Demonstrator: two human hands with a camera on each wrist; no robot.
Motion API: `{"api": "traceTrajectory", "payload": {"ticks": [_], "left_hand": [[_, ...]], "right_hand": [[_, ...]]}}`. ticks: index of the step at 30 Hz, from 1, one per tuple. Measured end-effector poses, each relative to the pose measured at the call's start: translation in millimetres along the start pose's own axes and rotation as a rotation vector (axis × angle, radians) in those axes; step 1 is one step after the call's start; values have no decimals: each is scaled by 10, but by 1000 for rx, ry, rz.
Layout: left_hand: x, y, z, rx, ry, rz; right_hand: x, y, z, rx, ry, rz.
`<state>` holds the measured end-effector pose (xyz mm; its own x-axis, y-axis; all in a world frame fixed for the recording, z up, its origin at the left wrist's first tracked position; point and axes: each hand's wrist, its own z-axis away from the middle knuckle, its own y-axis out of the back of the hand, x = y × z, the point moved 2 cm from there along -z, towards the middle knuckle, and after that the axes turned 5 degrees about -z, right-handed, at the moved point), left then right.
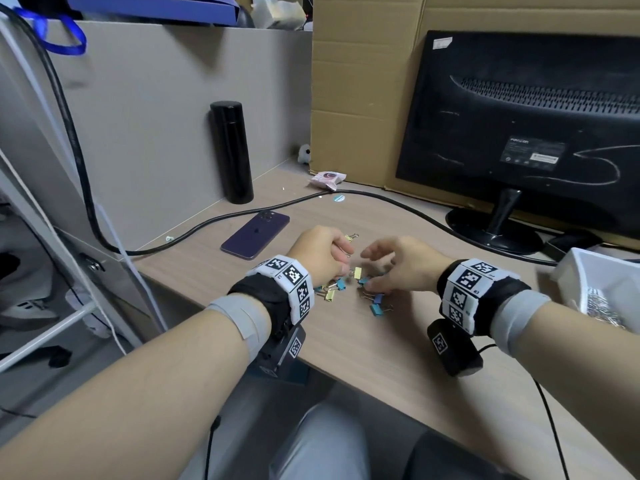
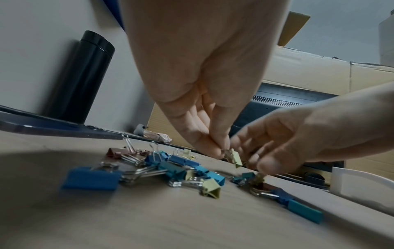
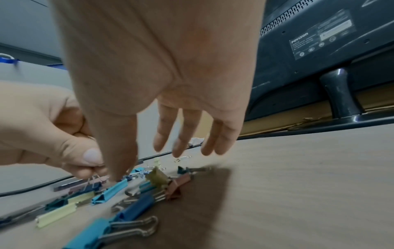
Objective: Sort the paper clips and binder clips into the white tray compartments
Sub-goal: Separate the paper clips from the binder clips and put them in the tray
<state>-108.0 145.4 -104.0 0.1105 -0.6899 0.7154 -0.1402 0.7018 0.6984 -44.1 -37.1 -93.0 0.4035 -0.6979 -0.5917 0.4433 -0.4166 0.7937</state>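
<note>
Several blue, teal, yellow and pink binder clips (image 1: 375, 299) (image 2: 170, 168) (image 3: 132, 207) lie scattered on the wooden desk between my hands. My left hand (image 1: 346, 263) (image 2: 221, 151) pinches a small yellow binder clip (image 1: 357, 271) (image 2: 235, 159) by its wire handle, just above the desk. My right hand (image 1: 377, 268) (image 3: 147, 161) hovers over the pile with fingers spread and straight, its thumb tip touching down among the clips. The white tray (image 1: 568, 268) (image 2: 362, 183) sits at the far right; silver paper clips (image 1: 601, 304) fill one compartment.
A purple phone (image 1: 256, 233) lies left of the clips, with a black flask (image 1: 231, 150) behind it. A black cable (image 1: 346, 194) crosses the desk. The monitor's back (image 1: 519, 116) and stand base (image 1: 491, 233) are at the right rear, before cardboard (image 1: 363, 81).
</note>
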Motion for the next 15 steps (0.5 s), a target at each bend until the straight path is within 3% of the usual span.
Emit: {"api": "traceTrajectory", "payload": {"ticks": [2,6,10,15], "left_hand": [[29,-33,3,-5,-19,-7],[43,10,36,38,-34,-46],[-106,167,95,-59,128,-378],[-219,216,99,-127,225,-494]], "right_hand": [[-73,-23,33,-25,53,-110],[-117,-24,-16,24,78,-8],[-122,-92,-36,-17,26,99],[-124,-161,-45,-2,36,205]]}}
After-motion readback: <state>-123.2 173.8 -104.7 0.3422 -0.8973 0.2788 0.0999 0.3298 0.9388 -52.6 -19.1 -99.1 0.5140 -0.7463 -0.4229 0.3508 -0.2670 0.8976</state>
